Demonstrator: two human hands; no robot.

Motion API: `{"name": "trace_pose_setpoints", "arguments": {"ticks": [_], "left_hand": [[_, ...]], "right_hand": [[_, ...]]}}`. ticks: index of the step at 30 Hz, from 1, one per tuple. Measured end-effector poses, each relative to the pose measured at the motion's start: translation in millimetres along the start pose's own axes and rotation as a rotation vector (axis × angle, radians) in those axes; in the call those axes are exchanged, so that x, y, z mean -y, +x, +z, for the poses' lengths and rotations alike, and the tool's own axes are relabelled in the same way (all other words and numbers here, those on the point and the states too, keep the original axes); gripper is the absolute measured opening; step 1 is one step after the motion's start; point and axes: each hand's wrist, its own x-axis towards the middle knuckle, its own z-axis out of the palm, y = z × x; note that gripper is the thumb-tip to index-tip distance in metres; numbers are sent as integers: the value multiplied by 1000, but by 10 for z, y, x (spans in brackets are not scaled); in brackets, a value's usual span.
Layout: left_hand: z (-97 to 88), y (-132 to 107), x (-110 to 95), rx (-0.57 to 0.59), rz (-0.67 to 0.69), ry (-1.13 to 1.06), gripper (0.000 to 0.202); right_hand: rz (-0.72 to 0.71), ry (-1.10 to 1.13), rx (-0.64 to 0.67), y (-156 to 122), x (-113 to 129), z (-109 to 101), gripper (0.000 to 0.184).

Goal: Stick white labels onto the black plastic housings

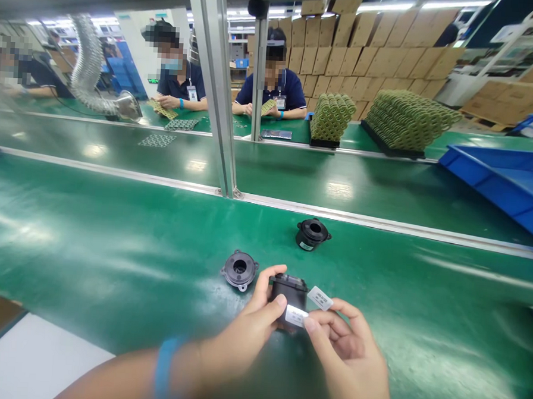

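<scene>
Short of the far edge of the surface, left grip clasps housing; right grip, apparently pinching loose label, touches crosswise sticker at right end.

L hand is in a wrapped grip: L thumb lies along the near side, tip aimed twd R hand; L index arches above that thumb, tip bent over. Other L fingers hidden. L forearm runs in from behind & L of its hand, bare, blurred nr the wrist. R hand is just R of L hand, a bit nearer the body, in a pinch: R thumb stretches fwd & L; R index bends above it, also pointing L. Remaining R fingers part-curled btwn thumb & palm. Thumb tips close, not touching.
</scene>
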Motion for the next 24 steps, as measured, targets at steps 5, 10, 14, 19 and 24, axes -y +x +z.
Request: {"name": "trace_pose_setpoints", "arguments": {"ticks": [5, 10, 14, 19, 24], "left_hand": [[3, -2, -7, -8, -8, 2, 55], [10, -3, -11, -12, -10, 8, 56], [15, -3, -14, -17, -12, 15, 55], [-20, 3, 0, -9, -3, 65, 54], [-73, -1, 36, -26, 26, 194, 52]], "right_hand": [[-16, -17, 13, -5, -9, -10, 56], [-12, -11, 6, -3, -16, -15, 58], [-4, -9, -3, 3, -24, -22, 58], [-30, -46, 12, 10, -13, -16, 56], [-16, -51, -64, -71, 85, 82, 53]]}}
